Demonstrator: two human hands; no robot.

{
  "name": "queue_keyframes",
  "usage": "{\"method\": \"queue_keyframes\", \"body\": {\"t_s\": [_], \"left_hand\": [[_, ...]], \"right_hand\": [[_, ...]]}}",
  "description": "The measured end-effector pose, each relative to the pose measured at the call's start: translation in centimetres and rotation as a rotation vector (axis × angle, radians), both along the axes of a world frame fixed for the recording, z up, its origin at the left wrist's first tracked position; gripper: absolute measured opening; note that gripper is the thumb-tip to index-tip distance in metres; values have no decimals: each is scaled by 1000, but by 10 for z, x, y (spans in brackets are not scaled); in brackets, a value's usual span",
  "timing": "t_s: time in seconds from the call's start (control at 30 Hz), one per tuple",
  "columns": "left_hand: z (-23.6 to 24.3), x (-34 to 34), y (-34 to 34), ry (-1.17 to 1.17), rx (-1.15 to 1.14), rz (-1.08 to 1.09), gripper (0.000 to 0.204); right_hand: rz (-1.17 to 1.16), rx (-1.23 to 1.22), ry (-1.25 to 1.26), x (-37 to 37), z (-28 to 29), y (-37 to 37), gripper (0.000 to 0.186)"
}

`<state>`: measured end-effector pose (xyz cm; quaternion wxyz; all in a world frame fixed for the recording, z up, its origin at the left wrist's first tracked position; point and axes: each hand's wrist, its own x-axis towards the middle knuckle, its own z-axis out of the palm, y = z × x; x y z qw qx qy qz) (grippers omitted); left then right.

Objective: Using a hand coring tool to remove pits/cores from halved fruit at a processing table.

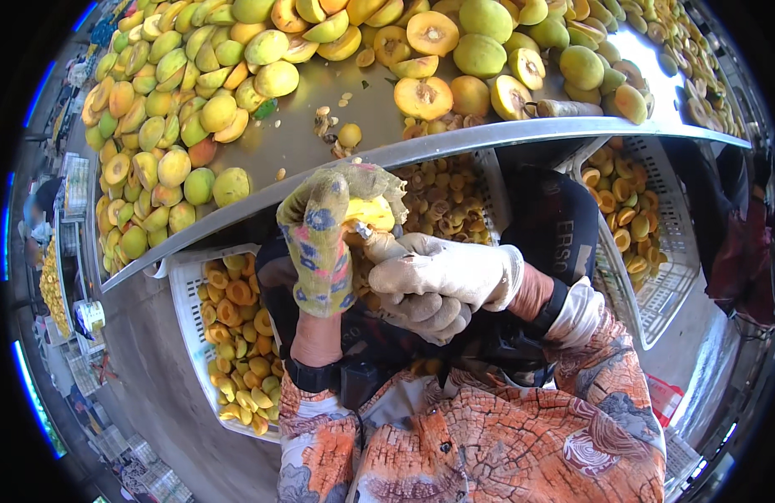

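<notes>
With the desk (370,105) just beyond, the left hand (323,239) clamps a yellow fruit (371,210) against a small tool (382,245) gripped by the right hand (446,279), where a slip on soft flesh could jab the left glove (318,270).

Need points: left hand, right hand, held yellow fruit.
Left hand (323,239): head view, middle of patterned glove.
Right hand (443,275): head view, middle of white glove.
Held yellow fruit (370,210): head view, visible upper part.

- Tabletop (297,149): smooth, glossy metal
- 2 gloves (323,243): matt, rough cloth
- Crate (189,321): smooth plastic
- Jacket (488,427): matt cloth
- Fruit skins (482,55): smooth, faintly glossy
</notes>
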<state>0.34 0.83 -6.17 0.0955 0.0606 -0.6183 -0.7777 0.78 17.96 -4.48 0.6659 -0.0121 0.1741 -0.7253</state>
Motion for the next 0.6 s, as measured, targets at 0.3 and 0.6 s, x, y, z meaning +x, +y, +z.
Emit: {"method": "queue_keyframes", "body": {"t_s": [0.3, 0.6], "left_hand": [[1, 14, -7, -43, 90, -58, 42], [26, -2, -10, -110, 866, -107, 38]], "right_hand": [[148, -98, -91, 4, -3, -12, 26], [36, -191, 83, 9, 15, -8, 31]]}}
